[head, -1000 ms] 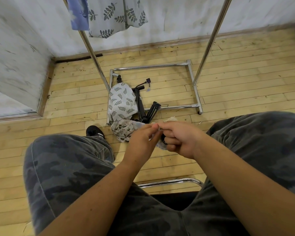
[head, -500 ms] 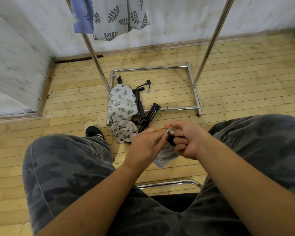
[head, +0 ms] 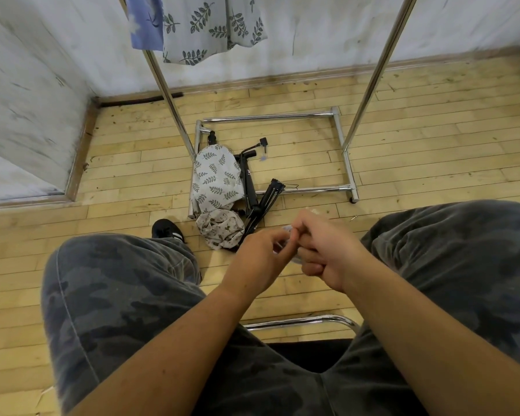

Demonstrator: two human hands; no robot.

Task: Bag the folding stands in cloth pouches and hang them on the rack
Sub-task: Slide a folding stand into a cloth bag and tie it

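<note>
Seated person's left hand (head: 261, 256) and right hand (head: 327, 250) meet between the knees, fingers curled, pinching a mostly hidden pale cloth piece (head: 285, 229). Just beyond the hands, black folding stands (head: 250, 187) lie on the wooden floor (head: 433, 163) beside a leaf-print cloth pouch (head: 215, 175), at the left end of the chrome rack base (head: 267, 117).

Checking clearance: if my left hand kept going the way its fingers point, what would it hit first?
Probably the right hand, gripping a pale pouch just ahead of the left hand; depth is unclear.
</note>
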